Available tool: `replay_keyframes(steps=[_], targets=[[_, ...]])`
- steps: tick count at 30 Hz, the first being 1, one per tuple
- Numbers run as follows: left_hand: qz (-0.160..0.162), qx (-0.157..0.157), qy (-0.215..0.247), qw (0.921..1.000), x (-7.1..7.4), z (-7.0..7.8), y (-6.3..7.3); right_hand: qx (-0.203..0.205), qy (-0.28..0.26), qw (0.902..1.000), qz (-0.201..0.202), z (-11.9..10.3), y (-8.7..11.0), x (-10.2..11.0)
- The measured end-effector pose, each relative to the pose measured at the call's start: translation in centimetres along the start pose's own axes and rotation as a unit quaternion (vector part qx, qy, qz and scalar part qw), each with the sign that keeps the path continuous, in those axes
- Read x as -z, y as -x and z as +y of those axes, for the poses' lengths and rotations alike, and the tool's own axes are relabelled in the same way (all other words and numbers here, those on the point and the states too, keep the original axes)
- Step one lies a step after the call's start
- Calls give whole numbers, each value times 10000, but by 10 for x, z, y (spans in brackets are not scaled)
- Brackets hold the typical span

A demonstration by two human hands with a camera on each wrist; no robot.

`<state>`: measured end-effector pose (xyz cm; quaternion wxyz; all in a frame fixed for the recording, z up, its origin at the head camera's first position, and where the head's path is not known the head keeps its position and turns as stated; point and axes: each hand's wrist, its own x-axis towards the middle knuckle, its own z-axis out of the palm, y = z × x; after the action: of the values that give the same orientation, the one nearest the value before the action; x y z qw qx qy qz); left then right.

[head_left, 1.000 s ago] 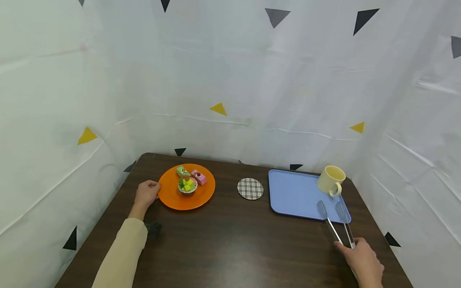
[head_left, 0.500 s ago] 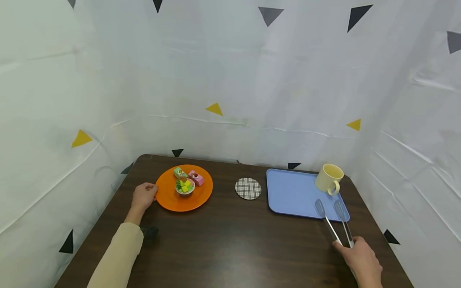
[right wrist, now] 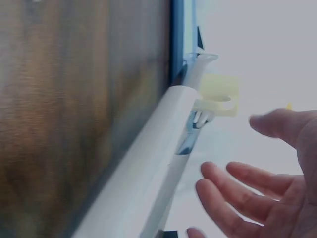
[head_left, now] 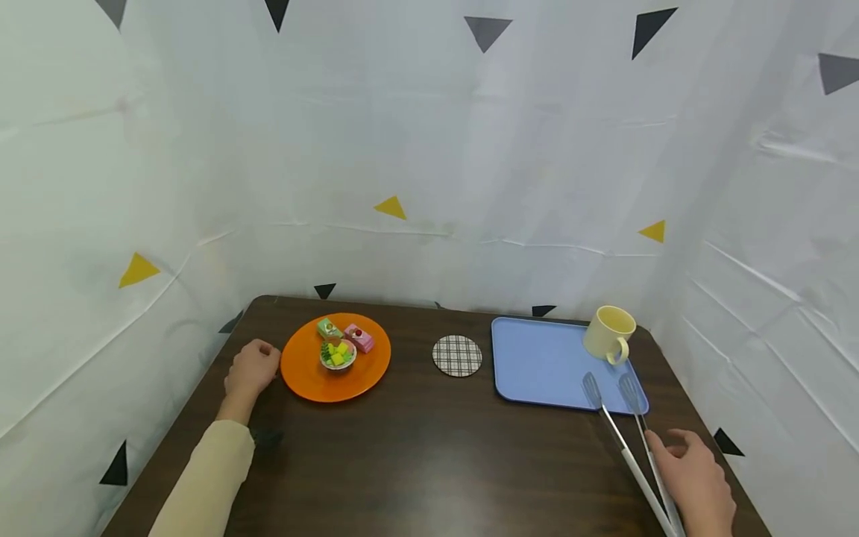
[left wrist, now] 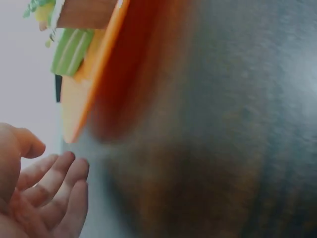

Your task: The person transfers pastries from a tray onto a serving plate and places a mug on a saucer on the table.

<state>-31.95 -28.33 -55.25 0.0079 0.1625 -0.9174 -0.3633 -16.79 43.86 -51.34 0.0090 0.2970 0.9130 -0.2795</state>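
At the left edge of an orange plate point(head_left: 302, 378) is my left hand point(head_left: 251, 369), its fingertips just off the rim. The left wrist view shows this hand point(left wrist: 49, 198) with loosely bent fingers and nothing in them. On the plate sit a green toy cake slice point(head_left: 329, 329), a pink one point(head_left: 359, 338) and a small cup of toy fruit or salad point(head_left: 338, 356). A pair of tongs point(head_left: 628, 456) lies with its heads over the blue tray point(head_left: 537, 365). My right hand point(head_left: 694, 477) is beside the handles; in the right wrist view its spread fingers point(right wrist: 220, 208) are apart from them.
A pale yellow mug point(head_left: 605, 337) stands at the tray's back right corner. Between plate and tray lies a round checked coaster point(head_left: 457, 356). White sheeting point(head_left: 429, 149) with triangles encloses the dark wooden table point(head_left: 416, 462) at the back and sides.
My left hand has let go of the plate rim and drawn slightly left. My right hand has released the tongs and moved right, off the handles. The head view has shifted slightly.
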Motion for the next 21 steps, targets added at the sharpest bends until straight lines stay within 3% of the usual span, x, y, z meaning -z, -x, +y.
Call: replay_keyframes(steps=[2,6,10,13,19,21], targets=[[241,-42,-209,9995,2,9,1,22,-123,9998,157,-2,-2,3],[668,-262,-190,9972,8,31,0,156,-208,9992,300,-10,-5,8],[813,-461,-140,9955,12,57,-3,339,-200,9984,394,-23,-8,16],[632,-681,-162,9955,14,78,-5,481,-184,9974,502,-33,-11,21],[-154,-1216,-19,9925,8,124,-3,667,-217,9956,616,-48,-16,24],[-273,-1384,10,9900,4,135,-3,701,-270,9947,708,-55,-17,23]])
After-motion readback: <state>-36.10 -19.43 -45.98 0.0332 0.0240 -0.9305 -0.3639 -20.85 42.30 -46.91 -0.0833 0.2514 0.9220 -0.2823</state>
